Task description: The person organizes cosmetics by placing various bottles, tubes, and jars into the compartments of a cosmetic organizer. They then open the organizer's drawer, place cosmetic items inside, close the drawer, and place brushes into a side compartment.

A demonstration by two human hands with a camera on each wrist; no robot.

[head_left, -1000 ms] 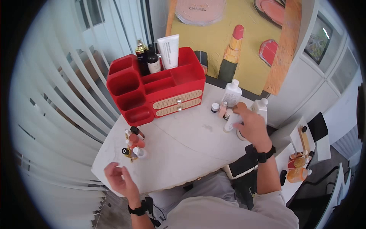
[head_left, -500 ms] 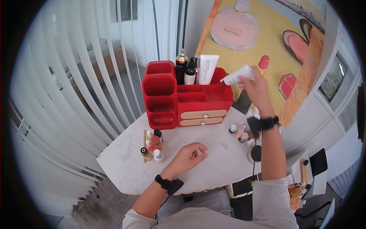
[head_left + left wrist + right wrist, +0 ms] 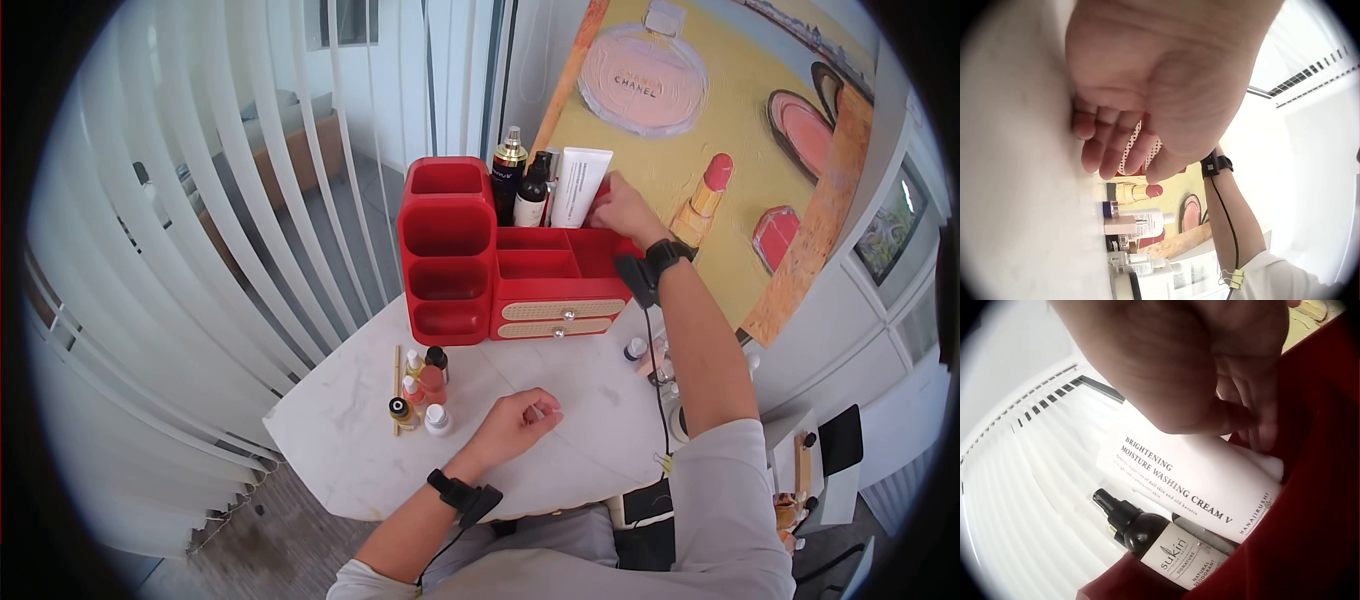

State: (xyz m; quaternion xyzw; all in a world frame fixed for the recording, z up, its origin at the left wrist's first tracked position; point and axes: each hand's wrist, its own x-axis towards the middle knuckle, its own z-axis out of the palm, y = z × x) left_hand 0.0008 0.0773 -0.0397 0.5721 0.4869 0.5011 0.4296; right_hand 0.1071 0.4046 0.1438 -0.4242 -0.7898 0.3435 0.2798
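Note:
My right hand (image 3: pixel 622 212) reaches into the back right compartment of a red cosmetics organizer (image 3: pixel 493 285). In the right wrist view its fingers bend down around a small white tube (image 3: pixel 1267 464), mostly hidden by the hand and a larger tube. That larger washing cream tube (image 3: pixel 582 186) leans right beside the hand. A dark spray bottle (image 3: pixel 531 195) and a gold-collared black bottle (image 3: pixel 508 172) stand to its left. My left hand (image 3: pixel 517 424), loosely curled with nothing in it, hovers low over the white marble table (image 3: pixel 340 440) in front of the drawers.
Several small bottles (image 3: pixel 432 383) cluster on the table's left side. More bottles and jars (image 3: pixel 636 349) stand at the right, partly behind my right forearm. A cable hangs from the right wrist camera. A large painting (image 3: pixel 740 120) leans behind the organizer; vertical blinds (image 3: pixel 230 250) border the left.
My right hand picked a white tube from the right-hand group, lifted it over the organizer and lowered it into the back compartment. My left hand moved right, to in front of the organizer.

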